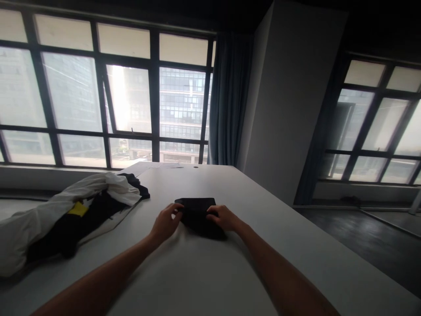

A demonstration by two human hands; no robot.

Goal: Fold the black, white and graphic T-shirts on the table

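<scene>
A small black cloth item (201,223) lies on the white table (184,281) in front of me. It looks folded, with a straight band-like edge along its far side and a narrower end toward the near right. Its exact kind I cannot make out. My left hand (167,223) pinches the far left corner between thumb and fingers. On the opposite side, my right hand (226,217) grips the right edge with its fingers curled. Both forearms reach in from the bottom of the view.
On the left, a heap of clothes holds a white garment (75,193) over a black garment (80,228) with a yellow patch (78,209). Papers (171,165) rest at the table's far end. Beyond stand windows, a blue curtain (228,96) and a grey pillar (289,101).
</scene>
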